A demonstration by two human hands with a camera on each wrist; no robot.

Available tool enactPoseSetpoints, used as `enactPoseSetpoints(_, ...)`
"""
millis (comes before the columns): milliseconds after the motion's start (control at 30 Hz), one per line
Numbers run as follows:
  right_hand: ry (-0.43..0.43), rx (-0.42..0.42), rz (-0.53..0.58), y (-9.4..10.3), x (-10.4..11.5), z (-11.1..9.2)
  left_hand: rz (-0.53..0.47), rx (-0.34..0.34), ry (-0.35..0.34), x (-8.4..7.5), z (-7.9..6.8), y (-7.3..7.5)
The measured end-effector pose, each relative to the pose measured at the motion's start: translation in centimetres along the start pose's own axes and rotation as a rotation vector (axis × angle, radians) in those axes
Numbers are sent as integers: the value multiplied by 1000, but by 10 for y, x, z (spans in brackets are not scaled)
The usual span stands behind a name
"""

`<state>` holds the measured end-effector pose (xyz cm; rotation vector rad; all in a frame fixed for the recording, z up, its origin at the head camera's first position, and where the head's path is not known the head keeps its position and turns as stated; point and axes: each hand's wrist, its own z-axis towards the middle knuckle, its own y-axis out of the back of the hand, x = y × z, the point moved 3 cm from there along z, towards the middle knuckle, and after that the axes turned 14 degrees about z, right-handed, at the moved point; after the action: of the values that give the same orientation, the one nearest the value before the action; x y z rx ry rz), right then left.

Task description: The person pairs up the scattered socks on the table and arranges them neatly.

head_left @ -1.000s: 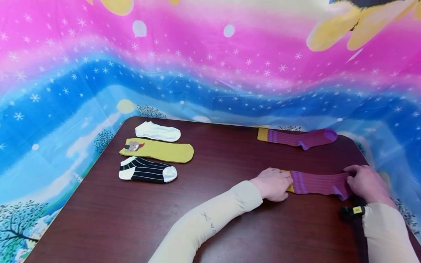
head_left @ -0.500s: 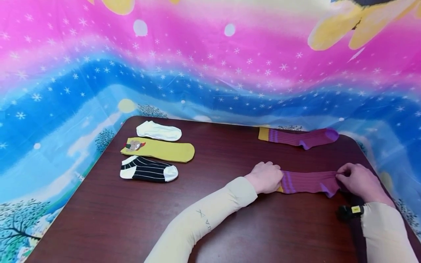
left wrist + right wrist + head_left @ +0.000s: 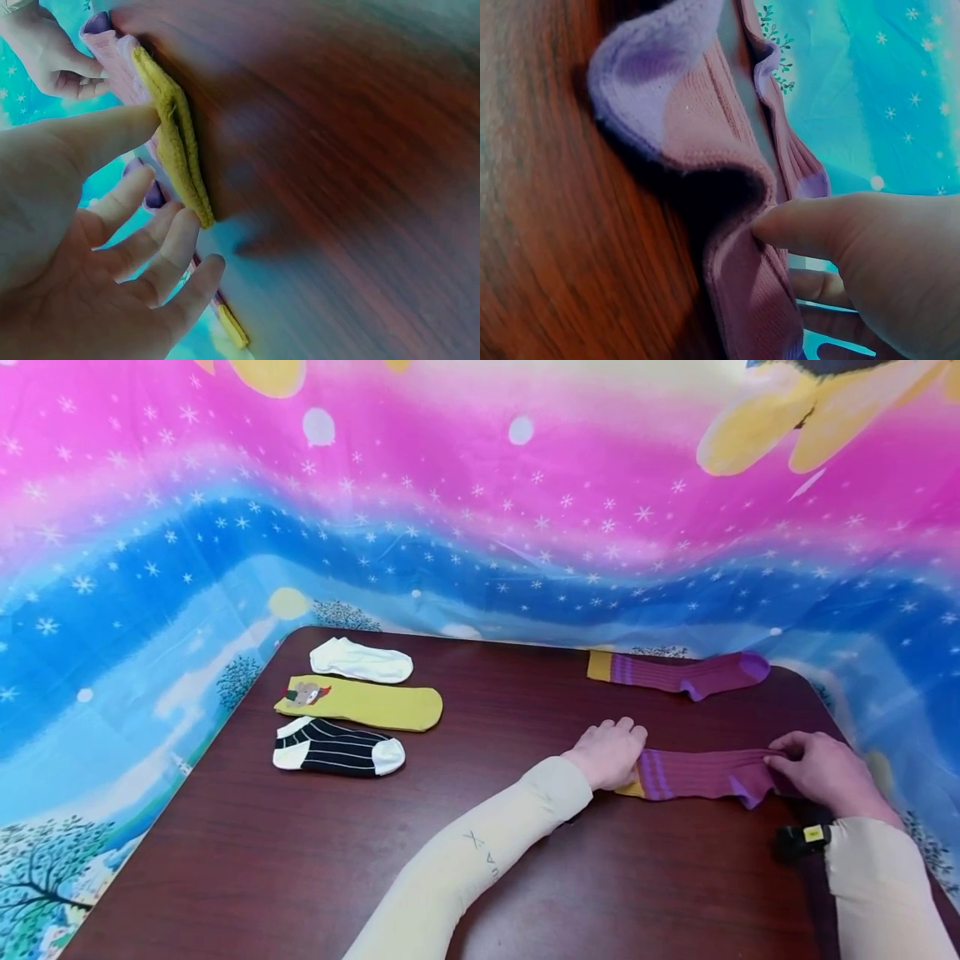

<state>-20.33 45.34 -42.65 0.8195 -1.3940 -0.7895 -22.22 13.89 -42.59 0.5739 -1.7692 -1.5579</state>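
A plum-coloured ribbed sock [image 3: 697, 774] with a yellow cuff and purple stripes lies sideways between my two hands. At its cuff [image 3: 184, 150] is my left hand [image 3: 609, 753]; in the left wrist view the thumb touches the yellow edge while the other fingers are spread loosely. My right hand [image 3: 832, 775] pinches the upper edge of the foot part, just beyond the purple heel [image 3: 641, 82], raising a fold in the knit. The toe is mostly hidden behind that hand. Farther back lies a matching sock [image 3: 675, 675], flat and untouched.
On the left of the brown table [image 3: 480, 718] lie a white sock [image 3: 362, 660], a mustard sock [image 3: 375, 703] with an animal picture and a black striped sock [image 3: 337, 747], in a column. A printed cloth [image 3: 465, 527] hangs along the table's back and sides.
The sock between my hands has shifted left. My right hand moved left onto its foot and now pinches it; my left hand also moved left and slightly away, baring some yellow cuff.
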Motion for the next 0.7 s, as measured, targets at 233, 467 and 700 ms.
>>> enactPoseSetpoints(233,5,-14,10,-3,0,1,6,26,66,0,-1,1)
enactPoseSetpoints(467,-20,-3,21,-6,1,-2,-36,64,92,0,-1,-1)
enactPoseSetpoints(700,-10,-29,38,-4,0,-7,-72,94,116,-1,0,-6)
